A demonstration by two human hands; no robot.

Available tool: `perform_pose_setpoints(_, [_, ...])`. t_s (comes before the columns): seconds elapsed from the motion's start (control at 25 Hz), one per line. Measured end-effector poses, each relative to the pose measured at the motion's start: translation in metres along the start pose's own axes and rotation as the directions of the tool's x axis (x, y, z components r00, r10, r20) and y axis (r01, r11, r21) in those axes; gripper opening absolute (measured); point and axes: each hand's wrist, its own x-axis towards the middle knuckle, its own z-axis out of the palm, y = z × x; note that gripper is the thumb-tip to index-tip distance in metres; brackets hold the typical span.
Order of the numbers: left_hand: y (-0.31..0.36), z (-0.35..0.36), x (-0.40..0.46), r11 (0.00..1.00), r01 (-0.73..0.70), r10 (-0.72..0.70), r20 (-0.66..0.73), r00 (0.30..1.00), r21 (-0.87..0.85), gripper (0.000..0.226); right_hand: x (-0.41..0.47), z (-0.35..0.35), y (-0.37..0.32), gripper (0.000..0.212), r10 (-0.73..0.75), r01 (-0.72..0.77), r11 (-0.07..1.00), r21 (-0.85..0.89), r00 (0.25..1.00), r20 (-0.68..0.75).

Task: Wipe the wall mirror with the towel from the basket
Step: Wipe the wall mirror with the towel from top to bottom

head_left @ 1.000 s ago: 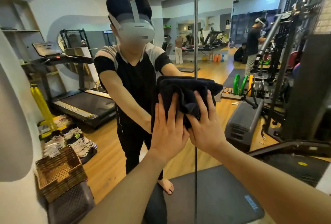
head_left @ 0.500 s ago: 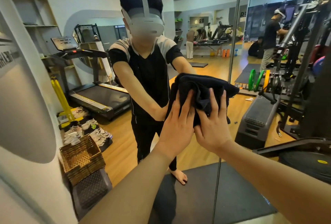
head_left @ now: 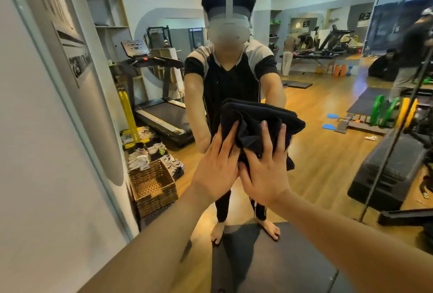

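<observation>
Your wall mirror (head_left: 328, 81) fills most of the frame, a flat glossy sheet whose pale edge strip runs down the left side and whose thin vertical seam crosses the right side; it reflects a gym with a warm wooden floor. In the reflection, left of centre, stands a treadmill (head_left: 161, 114) with a dark belt and angled console, and at lower right a blocky, ribbed black step platform (head_left: 386, 175). At the bottom centre lies a smooth dark floor mat (head_left: 269, 264). The woven basket (head_left: 152, 187), square-sided with coarse brown wicker, shows in the reflection at lower left, just beside the mirror's edge, with pale sneakers (head_left: 145, 154) lined up behind it. The towel (head_left: 255, 126) sits at the centre of the frame, dark, soft and bunched into thick folds, pressed flat against the glass. Your two forearms reach up from the bottom corners and meet at the cloth. Your left hand (head_left: 218, 166) lies on the towel's lower left part with fingers straight and slightly spread, palm pushing it to the glass. Your right hand (head_left: 264, 170) lies beside it, touching at the thumbs, fingers likewise extended over the towel's lower right folds; neither hand curls around the fabric.
</observation>
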Motion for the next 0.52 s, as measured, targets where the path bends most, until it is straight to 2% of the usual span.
perform_pose_setpoints(0.28, [-0.121, -0.014, -0.082, 0.996, 0.033, -0.037, -0.041, 0.998, -0.086, 0.070, 0.025, 0.056, -0.124, 0.072, -0.056, 0.055, 0.998, 0.014, 0.997, 0.053])
perform_pose_setpoints(0.4, [-0.160, -0.030, -0.106, 0.998, 0.000, -0.006, -0.104, 0.995, -0.058, 0.069, 0.035, 0.076, -0.171, 0.072, -0.054, 0.051, 0.998, 0.042, 0.997, 0.058])
perform_pose_setpoints(0.52, [-0.200, -0.037, -0.133, 1.000, 0.022, -0.024, -0.083, 0.996, -0.017, 0.074, 0.045, 0.095, -0.218, 0.068, -0.086, 0.079, 0.994, 0.077, 0.992, 0.089])
